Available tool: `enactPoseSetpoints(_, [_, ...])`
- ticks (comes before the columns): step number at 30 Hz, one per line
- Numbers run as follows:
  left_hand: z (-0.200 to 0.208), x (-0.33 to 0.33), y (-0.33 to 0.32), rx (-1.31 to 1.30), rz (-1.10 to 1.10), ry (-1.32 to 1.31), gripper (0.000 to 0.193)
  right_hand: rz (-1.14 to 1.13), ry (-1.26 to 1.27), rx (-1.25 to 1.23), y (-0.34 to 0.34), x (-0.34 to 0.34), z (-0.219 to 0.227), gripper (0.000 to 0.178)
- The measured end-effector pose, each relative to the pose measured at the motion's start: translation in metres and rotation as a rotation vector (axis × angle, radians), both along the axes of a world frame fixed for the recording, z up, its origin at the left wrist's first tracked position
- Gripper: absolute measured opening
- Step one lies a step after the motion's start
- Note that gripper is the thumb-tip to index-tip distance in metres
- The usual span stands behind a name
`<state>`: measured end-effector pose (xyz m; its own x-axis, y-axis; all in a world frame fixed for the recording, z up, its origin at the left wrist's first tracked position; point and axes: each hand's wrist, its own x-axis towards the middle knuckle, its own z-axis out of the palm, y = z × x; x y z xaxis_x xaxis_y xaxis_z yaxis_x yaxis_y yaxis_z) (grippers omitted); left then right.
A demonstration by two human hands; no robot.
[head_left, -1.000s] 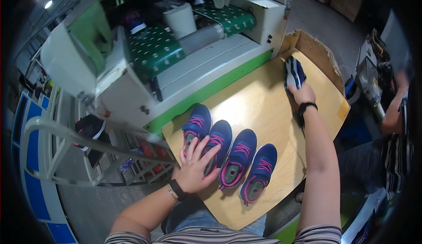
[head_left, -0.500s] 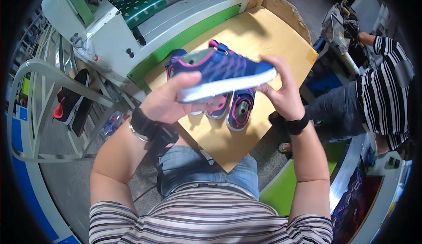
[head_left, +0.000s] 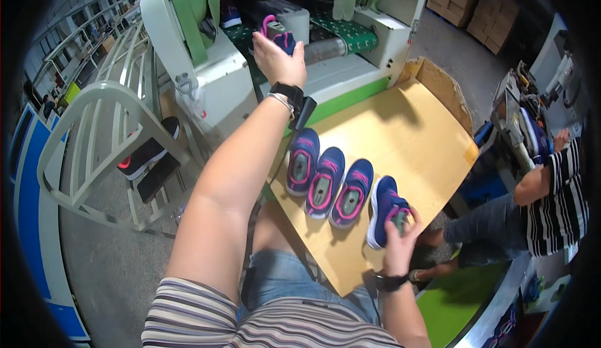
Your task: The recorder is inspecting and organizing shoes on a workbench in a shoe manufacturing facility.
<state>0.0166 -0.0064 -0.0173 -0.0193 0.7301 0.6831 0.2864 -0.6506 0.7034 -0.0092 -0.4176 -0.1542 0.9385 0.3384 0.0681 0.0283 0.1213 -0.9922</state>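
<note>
My left hand [head_left: 279,60] reaches out to the machine's opening. Its fingers and thumb are round a navy sneaker with pink trim [head_left: 283,41], mostly hidden behind the palm. Down at the right of the wooden board, my right hand [head_left: 400,238] grips another navy sneaker [head_left: 384,204] by its heel end; this one tilts to the side, its white sole edge turned left. Left of it, three matching sneakers stand in a slanting row: a left one [head_left: 303,163], a middle one [head_left: 325,182] and a right one [head_left: 352,193]. Grey shapes fill their openings.
The wooden board [head_left: 413,132] adjoins a white and green conveyor machine [head_left: 219,91] with a green dotted belt [head_left: 350,33]. A metal rack [head_left: 53,119] bearing a black shoe [head_left: 147,150] stands left. At right, a person in a striped top [head_left: 554,204] works beside equipment.
The sneaker held in both hands has come down onto the board's right side, in my right hand. My left hand has let it go and moved forward to another sneaker at the machine.
</note>
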Motion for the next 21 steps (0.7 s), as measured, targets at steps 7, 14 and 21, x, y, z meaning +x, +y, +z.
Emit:
enactPoseSetpoints(7, [-0.002, -0.023, -0.015, -0.073, -0.203, -0.007, 0.089, 0.133, -0.651, 0.070, 0.075, 0.102, 0.150, 0.064])
enactPoseSetpoints(14, [-0.066, -0.095, -0.169, -0.017, -0.708, 0.844, 0.080, 0.252, -0.979, -0.229, 0.328, 0.285, 0.186, 0.071])
enactPoseSetpoints(21, [-0.120, -0.108, -0.172, -0.052, -0.642, 1.010, 0.071, 0.674, -0.906, -0.589, 0.312, 0.319, 0.119, 0.078])
